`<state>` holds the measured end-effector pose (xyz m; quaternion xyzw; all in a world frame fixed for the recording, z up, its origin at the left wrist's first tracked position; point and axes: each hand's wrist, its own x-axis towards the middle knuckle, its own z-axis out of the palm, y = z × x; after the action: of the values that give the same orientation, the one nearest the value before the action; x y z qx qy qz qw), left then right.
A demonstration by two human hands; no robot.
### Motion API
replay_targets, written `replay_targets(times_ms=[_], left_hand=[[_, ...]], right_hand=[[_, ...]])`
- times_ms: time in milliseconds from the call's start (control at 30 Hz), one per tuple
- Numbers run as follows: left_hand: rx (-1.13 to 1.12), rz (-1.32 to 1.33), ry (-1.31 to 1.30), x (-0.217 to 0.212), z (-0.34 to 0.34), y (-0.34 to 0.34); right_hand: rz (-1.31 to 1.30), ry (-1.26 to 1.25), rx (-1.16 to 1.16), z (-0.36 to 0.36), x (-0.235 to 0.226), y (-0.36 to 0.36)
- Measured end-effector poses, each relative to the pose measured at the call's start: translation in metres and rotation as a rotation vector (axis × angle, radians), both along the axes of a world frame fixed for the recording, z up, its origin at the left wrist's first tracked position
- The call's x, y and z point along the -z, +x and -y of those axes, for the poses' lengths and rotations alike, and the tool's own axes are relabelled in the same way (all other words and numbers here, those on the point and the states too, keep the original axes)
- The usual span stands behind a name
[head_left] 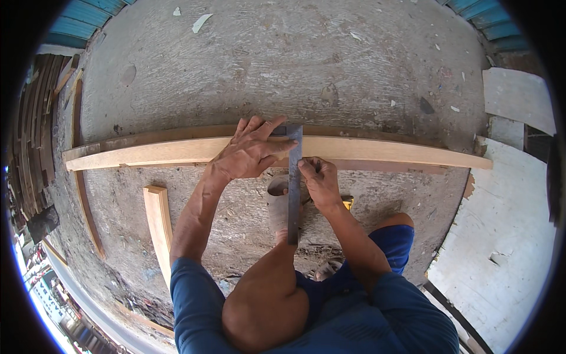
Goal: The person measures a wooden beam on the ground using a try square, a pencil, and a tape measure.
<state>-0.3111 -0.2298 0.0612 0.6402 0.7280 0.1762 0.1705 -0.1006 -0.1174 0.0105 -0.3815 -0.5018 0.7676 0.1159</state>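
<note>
A long pale wooden strip lies crosswise in front of me. A metal carpenter's square rests across it, its dark blade pointing back toward me. My left hand spans the strip and holds the square down, with one finger on the blade and others by its far end. At the blade's right edge, my right hand is closed in a pinch over the strip's near edge. Whatever it may hold is hidden by the fingers.
Under the strip are darker boards. A shorter timber piece lies at left, near my left forearm. Something yellow sits by my right wrist. White panels lie at right; dark planks are stacked at far left.
</note>
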Motion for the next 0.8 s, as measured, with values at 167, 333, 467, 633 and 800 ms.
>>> replay_targets(times_ms=[167, 333, 467, 633, 800], left_hand=[[0.004, -0.004, -0.021, -0.007, -0.002, 0.001], [0.009, -0.029, -0.015, -0.011, -0.001, 0.003], [0.012, -0.016, 0.001, -0.01, -0.002, 0.003], [0.001, 0.027, -0.01, -0.011, -0.003, 0.003], [0.0, 0.011, -0.016, -0.014, -0.004, 0.003]], right_hand=[[0.116, 0.108, -0.152, -0.009, -0.008, 0.005], [0.176, 0.473, -0.222, -0.03, -0.068, 0.022], [0.057, 0.712, -0.147, -0.041, -0.092, 0.045], [0.059, 0.669, -0.231, -0.045, -0.107, 0.052], [-0.011, 0.915, -0.245, -0.036, -0.107, 0.04]])
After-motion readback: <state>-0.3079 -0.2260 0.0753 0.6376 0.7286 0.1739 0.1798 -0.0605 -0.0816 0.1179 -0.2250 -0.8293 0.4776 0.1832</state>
